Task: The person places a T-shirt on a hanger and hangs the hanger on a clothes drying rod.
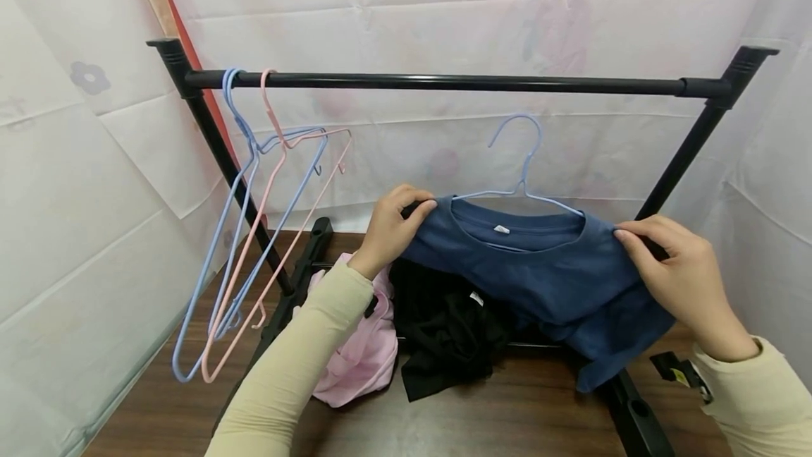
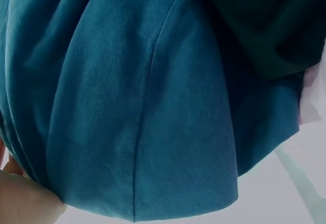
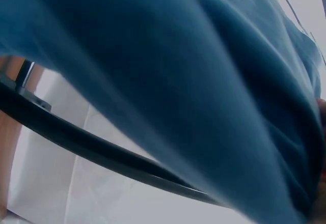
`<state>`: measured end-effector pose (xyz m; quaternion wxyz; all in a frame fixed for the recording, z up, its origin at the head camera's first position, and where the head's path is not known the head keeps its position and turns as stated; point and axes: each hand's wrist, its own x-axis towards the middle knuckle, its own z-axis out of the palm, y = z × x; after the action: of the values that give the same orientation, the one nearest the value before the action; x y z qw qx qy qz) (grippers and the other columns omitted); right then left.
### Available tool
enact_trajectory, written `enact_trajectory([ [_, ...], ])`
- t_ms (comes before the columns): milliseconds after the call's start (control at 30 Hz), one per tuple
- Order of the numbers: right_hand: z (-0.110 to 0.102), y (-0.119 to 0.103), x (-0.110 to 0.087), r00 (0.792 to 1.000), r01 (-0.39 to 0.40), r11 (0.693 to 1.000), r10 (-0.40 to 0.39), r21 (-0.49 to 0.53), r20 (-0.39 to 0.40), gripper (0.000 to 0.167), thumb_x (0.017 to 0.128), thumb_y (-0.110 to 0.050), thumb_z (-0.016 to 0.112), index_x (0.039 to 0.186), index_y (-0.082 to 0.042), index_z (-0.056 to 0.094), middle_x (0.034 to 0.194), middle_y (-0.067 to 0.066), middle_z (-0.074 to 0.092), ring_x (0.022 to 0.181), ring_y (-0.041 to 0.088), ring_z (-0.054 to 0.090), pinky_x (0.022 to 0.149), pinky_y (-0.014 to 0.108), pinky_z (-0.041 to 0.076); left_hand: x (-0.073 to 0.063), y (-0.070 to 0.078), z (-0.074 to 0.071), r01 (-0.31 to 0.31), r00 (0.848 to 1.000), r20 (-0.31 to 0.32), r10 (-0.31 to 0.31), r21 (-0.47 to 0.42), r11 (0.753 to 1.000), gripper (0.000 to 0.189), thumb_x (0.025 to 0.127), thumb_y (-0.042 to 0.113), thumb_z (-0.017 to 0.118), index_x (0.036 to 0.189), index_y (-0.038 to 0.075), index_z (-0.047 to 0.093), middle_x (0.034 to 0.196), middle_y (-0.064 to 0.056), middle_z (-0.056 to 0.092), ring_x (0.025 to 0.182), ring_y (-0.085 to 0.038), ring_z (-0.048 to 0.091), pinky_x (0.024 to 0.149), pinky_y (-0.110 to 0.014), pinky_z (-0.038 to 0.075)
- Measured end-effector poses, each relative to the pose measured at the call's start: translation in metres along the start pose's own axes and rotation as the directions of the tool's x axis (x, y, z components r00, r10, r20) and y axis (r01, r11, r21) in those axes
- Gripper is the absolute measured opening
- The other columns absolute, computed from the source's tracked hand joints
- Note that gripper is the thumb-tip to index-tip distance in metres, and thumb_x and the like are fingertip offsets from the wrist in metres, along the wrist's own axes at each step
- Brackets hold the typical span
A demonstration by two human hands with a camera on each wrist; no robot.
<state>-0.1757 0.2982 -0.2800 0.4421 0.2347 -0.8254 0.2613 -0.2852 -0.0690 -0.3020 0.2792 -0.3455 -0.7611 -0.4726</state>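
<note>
A blue T-shirt (image 1: pixel 539 281) hangs between the two hands, with a light blue hanger (image 1: pixel 524 175) inside its neck and the hook rising above the collar. My left hand (image 1: pixel 393 228) pinches the shirt at one shoulder, thumb against fingers. At the other shoulder my right hand (image 1: pixel 681 273) pinches the cloth the same way. The hanger's hook stands below the rack's bar, apart from it. Both wrist views are mostly filled by the shirt's blue cloth (image 2: pixel 142 107), with a sliver of the left hand at the lower left.
A black rack's bar (image 1: pixel 444 82) runs across the back. Blue hangers (image 1: pixel 231 182) and a pink hanger (image 1: pixel 274 125) hang at its left end. A pink garment (image 1: pixel 361 358) and a black garment (image 1: pixel 450 330) lie below on the wooden surface (image 1: pixel 520 415).
</note>
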Motion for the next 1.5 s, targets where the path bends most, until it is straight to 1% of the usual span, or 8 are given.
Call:
enact_trajectory([
  [100,0.001,-0.002,0.0,0.997,0.045,0.999,-0.045,-0.011,-0.062,0.01,0.089,-0.002,0.067,0.093,0.004,0.074,0.083,0.013,0.067,0.089,-0.018,0.048,0.081,0.004,0.035,-0.002,0.0,0.001,0.002,1.0,0.015,-0.002,0.011,1.0,0.019,0.096,0.019,0.064,0.109,0.007,0.073,0.1,-0.008,0.067,0.092,-0.019,0.064,0.084,-0.034,0.051],
  [233,0.001,-0.005,0.003,0.985,0.096,0.995,-0.1,-0.035,-0.14,0.02,0.093,-0.011,0.065,0.092,0.008,0.073,0.079,0.02,0.065,0.088,-0.017,0.046,0.079,0.004,0.033,-0.002,0.001,0.001,-0.011,1.0,0.024,0.01,0.024,1.0,0.023,0.097,0.019,0.063,0.116,0.009,0.071,0.105,-0.008,0.067,0.098,-0.02,0.064,0.087,-0.035,0.051],
  [433,-0.005,-0.01,0.01,0.971,0.085,0.995,-0.092,-0.042,-0.219,0.023,0.092,-0.013,0.066,0.089,0.009,0.073,0.076,0.023,0.063,0.089,-0.02,0.046,0.08,0.003,0.033,0.001,0.006,0.002,-0.096,0.995,-0.011,0.097,0.067,0.993,0.031,0.096,0.015,0.063,0.127,0.007,0.066,0.116,-0.011,0.067,0.11,-0.025,0.061,0.098,-0.039,0.047],
  [933,-0.032,-0.011,0.03,0.971,0.055,0.986,-0.09,-0.16,-0.219,0.033,0.096,-0.017,0.062,0.093,0.014,0.07,0.08,0.03,0.063,0.092,-0.021,0.039,0.081,0.003,0.028,0.019,0.023,0.009,-0.204,0.979,0.002,0.206,0.153,0.967,0.039,0.097,0.014,0.06,0.135,0.004,0.057,0.125,-0.014,0.063,0.116,-0.027,0.059,0.103,-0.041,0.044],
  [1067,-0.042,-0.013,0.033,0.974,0.032,0.982,-0.072,-0.185,-0.214,0.032,0.096,-0.016,0.062,0.095,0.015,0.07,0.082,0.032,0.062,0.094,-0.022,0.038,0.083,0.002,0.028,0.024,0.029,0.012,-0.201,0.98,0.027,0.199,0.187,0.962,0.043,0.098,0.016,0.059,0.139,0.003,0.053,0.131,-0.015,0.059,0.121,-0.027,0.056,0.106,-0.04,0.042],
  [1267,-0.051,-0.017,0.038,0.975,-0.043,0.977,-0.005,-0.208,-0.224,0.027,0.095,-0.011,0.063,0.098,0.015,0.069,0.089,0.034,0.063,0.096,-0.026,0.037,0.086,0.0,0.026,0.029,0.036,0.015,-0.191,0.981,0.063,0.181,0.238,0.952,0.05,0.099,0.018,0.058,0.144,0.001,0.046,0.148,-0.015,0.047,0.139,-0.028,0.042,0.117,-0.037,0.032],
  [1400,-0.055,-0.013,0.038,0.973,-0.068,0.973,0.015,-0.22,-0.231,0.029,0.096,-0.011,0.06,0.1,0.017,0.068,0.09,0.036,0.061,0.097,-0.026,0.035,0.087,0.001,0.024,0.027,0.037,0.017,-0.179,0.982,0.098,0.16,0.238,0.955,0.051,0.1,0.02,0.056,0.146,0.001,0.043,0.152,-0.014,0.042,0.144,-0.027,0.036,0.119,-0.035,0.029],
  [1500,-0.058,-0.008,0.039,0.967,-0.093,0.97,0.034,-0.223,-0.253,0.031,0.097,-0.013,0.059,0.099,0.017,0.067,0.087,0.028,0.063,0.097,-0.027,0.035,0.087,0.001,0.025,0.021,0.035,0.017,-0.165,0.983,0.122,0.14,0.225,0.96,0.051,0.101,0.02,0.055,0.146,0.001,0.043,0.153,-0.014,0.04,0.144,-0.026,0.036,0.118,-0.036,0.031],
])
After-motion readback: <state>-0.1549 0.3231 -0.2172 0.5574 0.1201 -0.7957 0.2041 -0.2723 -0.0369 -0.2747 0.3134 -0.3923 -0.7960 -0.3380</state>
